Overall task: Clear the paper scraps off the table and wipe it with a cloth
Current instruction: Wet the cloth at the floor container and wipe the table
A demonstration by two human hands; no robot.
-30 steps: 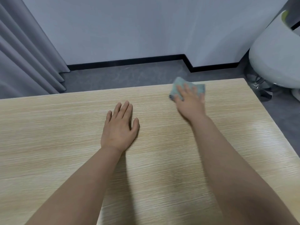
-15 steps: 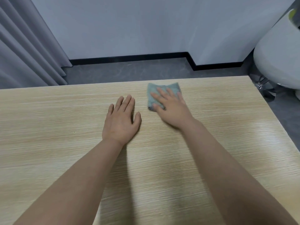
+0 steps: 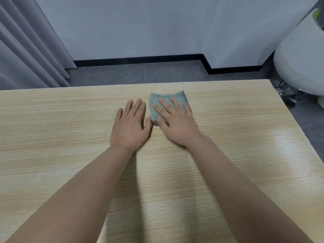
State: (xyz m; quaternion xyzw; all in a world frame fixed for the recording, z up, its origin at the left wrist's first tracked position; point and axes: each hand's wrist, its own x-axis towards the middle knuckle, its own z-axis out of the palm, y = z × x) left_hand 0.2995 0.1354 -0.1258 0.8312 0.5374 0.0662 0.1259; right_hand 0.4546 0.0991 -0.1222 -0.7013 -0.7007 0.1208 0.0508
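A folded teal cloth (image 3: 156, 100) with a dark checked edge lies on the light wooden table (image 3: 70, 130), near its far edge. My right hand (image 3: 175, 121) presses flat on the cloth with straight, spread fingers and covers most of it. My left hand (image 3: 130, 128) rests flat on the table just left of the cloth, its thumb close to the cloth's near corner. No paper scraps show on the table.
A white rounded chair (image 3: 298, 55) stands off the table's far right corner. Grey curtains (image 3: 26, 50) hang at the left. Grey floor and a black skirting board (image 3: 140, 59) lie beyond the far edge.
My right hand has slid the cloth leftward along the far part of the table, from right of centre to beside my left hand. My left hand has stayed in place.
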